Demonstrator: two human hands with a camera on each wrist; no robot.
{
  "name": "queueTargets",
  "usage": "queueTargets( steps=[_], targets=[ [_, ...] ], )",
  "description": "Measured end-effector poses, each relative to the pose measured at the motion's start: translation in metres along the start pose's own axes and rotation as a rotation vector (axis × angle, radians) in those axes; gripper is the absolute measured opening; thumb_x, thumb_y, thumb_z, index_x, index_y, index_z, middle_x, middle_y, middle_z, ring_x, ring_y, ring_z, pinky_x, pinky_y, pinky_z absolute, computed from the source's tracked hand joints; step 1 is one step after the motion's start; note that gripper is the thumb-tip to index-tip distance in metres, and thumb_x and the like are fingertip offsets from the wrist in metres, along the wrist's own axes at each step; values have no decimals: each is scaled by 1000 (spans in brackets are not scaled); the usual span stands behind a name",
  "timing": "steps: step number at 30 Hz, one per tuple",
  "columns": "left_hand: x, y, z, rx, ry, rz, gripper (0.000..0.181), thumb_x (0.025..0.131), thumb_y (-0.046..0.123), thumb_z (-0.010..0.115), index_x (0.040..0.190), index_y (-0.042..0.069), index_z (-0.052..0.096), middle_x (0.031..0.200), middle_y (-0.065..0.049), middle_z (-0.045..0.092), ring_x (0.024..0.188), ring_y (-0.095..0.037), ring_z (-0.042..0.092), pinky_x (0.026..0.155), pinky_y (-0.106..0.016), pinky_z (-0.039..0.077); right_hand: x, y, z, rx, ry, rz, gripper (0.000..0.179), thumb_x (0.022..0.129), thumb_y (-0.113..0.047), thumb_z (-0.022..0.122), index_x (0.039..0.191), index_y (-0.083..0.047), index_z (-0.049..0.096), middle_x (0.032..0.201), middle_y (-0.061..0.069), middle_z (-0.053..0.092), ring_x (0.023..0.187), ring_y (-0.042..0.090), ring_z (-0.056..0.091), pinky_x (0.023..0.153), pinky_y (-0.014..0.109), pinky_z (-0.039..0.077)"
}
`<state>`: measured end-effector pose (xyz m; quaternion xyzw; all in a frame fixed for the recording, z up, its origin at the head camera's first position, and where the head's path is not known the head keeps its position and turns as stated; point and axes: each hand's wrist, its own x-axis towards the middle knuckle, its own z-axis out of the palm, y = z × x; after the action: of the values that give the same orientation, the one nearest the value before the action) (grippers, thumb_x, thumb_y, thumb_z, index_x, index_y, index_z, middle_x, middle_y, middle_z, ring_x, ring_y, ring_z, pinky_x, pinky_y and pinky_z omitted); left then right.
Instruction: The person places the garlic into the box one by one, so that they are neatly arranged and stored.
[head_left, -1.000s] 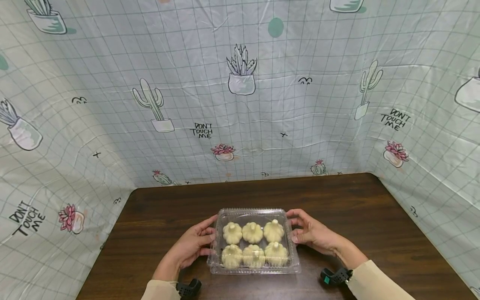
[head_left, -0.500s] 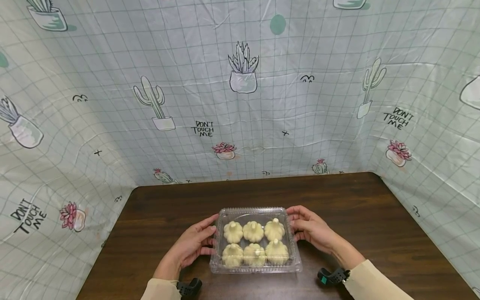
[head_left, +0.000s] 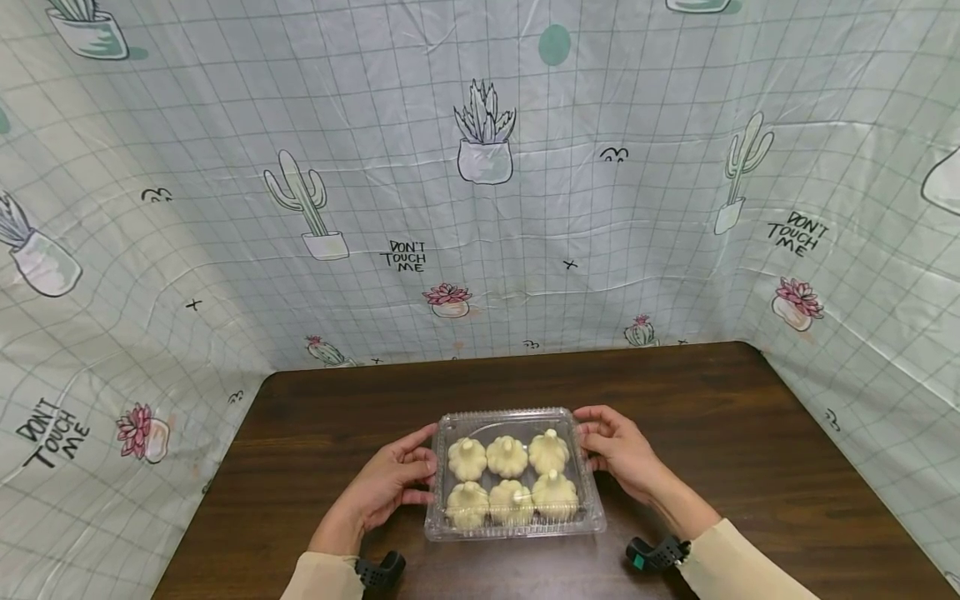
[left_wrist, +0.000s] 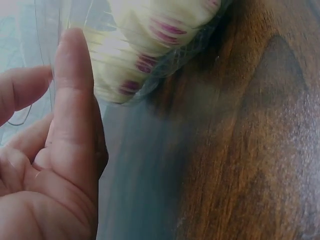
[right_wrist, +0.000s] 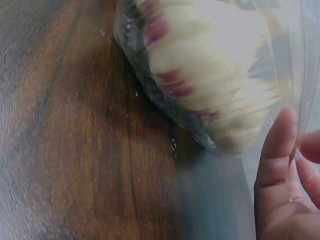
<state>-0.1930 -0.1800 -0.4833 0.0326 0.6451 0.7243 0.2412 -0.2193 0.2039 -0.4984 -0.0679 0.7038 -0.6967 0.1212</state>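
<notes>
A clear plastic clamshell box, its lid down, holds several pale garlic bulbs in two rows. My left hand pinches the box's left rim between thumb and fingers. On the opposite side, my right hand grips the right rim the same way. Purple marks show low on the garlic in the left wrist view, through the clear wall. The garlic also fills the upper part of the right wrist view. Whether the box's underside touches the table cannot be told.
The dark wooden table has the box near its front middle. A patterned curtain hangs behind the table and along both sides. Each wrist wears a black strap, such as the left strap.
The box has shifted slightly away from me and a little to the right, both hands moving with it. The right fingers and forearm have changed position a little. The view has tilted slightly.
</notes>
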Motion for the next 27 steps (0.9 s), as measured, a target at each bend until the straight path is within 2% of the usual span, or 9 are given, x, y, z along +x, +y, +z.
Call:
queueTargets(
  steps=[6,10,15,23,27],
  targets=[
    [1,1,5,28,53,33,77,101,0,63,168,8,26,106,-2,58,86,-14,61,68,-28,64,-1,-2,3,-2,74,54,46,104,-3,58,146,9,42,98,4,67,78,15,62,62,29,59],
    [1,2,8,53,98,42,76,101,-1,63,168,9,28,106,-4,58,87,-15,60,66,-28,64,-6,-4,6,-11,82,108,45,104,-8,58,144,7,44,91,4,65,76,16,60,60,31,59],
    [1,3,9,65,131,47,74,100,-1,63,166,8,33,107,-5,57,87,-15,57,64,-28,64,-15,-4,6,9,45,130,48,102,-6,59,145,7,42,93,4,65,77,16,61,61,31,60],
    [1,1,6,63,143,62,72,100,-2,64,165,8,35,107,-5,57,86,-15,58,64,-27,63,-33,-5,6,18,-64,130,58,103,-10,59,152,8,33,104,4,66,83,16,62,64,31,60],
    [1,1,4,63,152,64,72,100,-2,63,165,8,36,107,-5,57,85,-15,58,63,-27,63,-44,-4,7,36,-104,164,60,102,-10,60,152,8,32,103,5,65,83,17,62,64,31,61]
  ],
)
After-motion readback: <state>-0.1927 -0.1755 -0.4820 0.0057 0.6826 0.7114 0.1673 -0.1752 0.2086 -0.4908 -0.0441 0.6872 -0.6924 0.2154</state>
